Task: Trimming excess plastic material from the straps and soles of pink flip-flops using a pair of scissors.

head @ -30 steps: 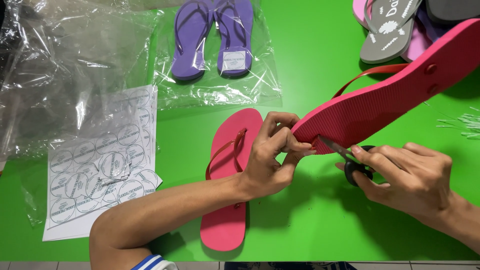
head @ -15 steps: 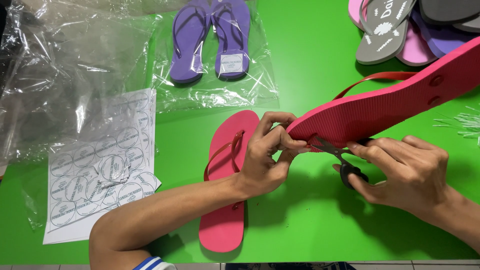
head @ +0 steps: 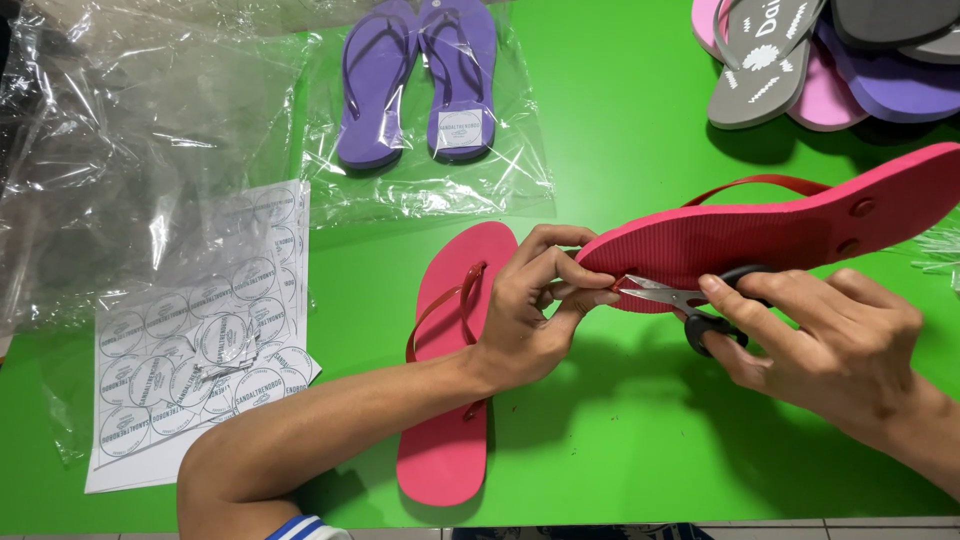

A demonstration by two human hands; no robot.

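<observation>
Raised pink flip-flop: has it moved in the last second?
Yes. The raised pink flip-flop has tipped flatter: its far end now sits lower, further from the grey sandal. The pink one on the table stays put.

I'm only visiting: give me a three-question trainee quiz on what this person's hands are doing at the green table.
1. True or false: the right hand holds scissors.
2. Which sandal does the left hand grip? A) the raised red sandal B) the flat red sandal C) the bagged purple pair
3. What lies left of the flat sandal on the green table?

Key: 1 true. 2 A, pinched at its tip beside the blades. 3 the sheet of round stickers.
</observation>
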